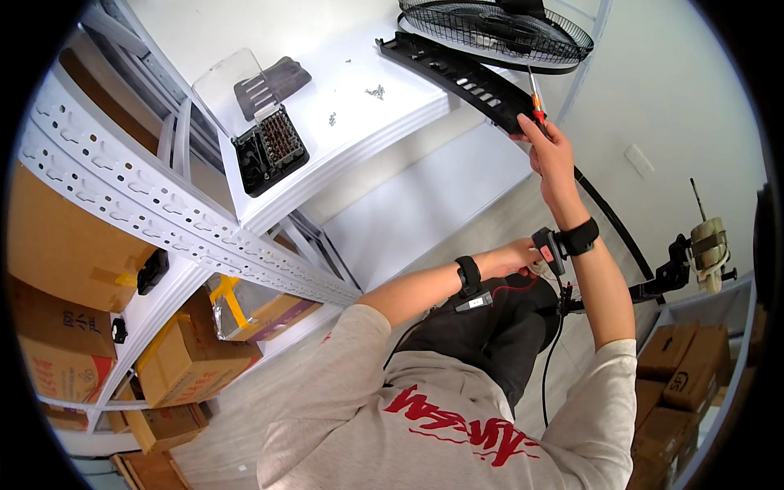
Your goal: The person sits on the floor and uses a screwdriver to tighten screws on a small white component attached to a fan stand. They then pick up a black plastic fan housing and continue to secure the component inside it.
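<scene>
My right hand (545, 147) is raised at the shelf's edge, closed on a screwdriver (536, 102) with an orange and red handle, with fingers against a long black slotted panel (453, 77). Above the screwdriver sits a black fan grille (498, 33). Lower, my left hand (510, 257) is closed near thin red and black wires (523, 287); what it holds is partly hidden. A motor (707, 245) on a black stand is at my right. On the white shelf (384, 122) lie an open bit case (279, 159), a dark grey slotted piece (273, 86) and small screws (376, 92).
White metal racking (163, 211) runs along the left, with cardboard boxes (192, 355) and a foil-and-tape package (233, 306). More boxes (690, 367) are stacked at the lower right. A lower white shelf (416, 196) spans behind my arms, beside a wall with a switch plate (639, 161).
</scene>
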The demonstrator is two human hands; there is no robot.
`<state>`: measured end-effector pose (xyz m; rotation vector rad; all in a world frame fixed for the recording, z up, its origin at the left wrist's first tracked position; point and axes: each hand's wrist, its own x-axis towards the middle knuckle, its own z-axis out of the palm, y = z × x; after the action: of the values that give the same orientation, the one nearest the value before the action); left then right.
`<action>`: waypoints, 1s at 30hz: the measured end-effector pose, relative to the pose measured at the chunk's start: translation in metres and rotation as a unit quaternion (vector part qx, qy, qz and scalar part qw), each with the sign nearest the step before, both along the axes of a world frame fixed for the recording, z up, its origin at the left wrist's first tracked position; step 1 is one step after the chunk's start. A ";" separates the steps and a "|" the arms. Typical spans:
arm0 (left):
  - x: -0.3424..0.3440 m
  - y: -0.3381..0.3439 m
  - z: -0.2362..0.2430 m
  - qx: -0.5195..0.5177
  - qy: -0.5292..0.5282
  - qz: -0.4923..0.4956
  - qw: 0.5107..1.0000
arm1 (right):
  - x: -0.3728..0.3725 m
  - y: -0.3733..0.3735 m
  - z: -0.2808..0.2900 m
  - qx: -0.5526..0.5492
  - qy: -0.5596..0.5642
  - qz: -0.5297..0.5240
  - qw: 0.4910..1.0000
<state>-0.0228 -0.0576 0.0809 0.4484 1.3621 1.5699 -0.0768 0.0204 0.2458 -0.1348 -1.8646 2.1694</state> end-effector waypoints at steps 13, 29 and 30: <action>0.023 -0.006 -0.023 0.013 0.004 0.075 0.997 | -0.041 -0.035 -0.001 0.083 0.032 0.019 0.996; 0.037 0.011 -0.052 0.073 -0.053 0.161 0.983 | 0.041 0.016 -0.056 0.114 0.021 -0.053 0.992; 0.041 0.018 -0.053 0.075 -0.068 0.159 0.982 | 0.053 0.023 -0.061 0.118 0.002 -0.069 0.991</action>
<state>0.0186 -0.0398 0.0279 0.2143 1.2588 1.9365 -0.0235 0.0439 0.1853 -0.2035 -2.0280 1.8412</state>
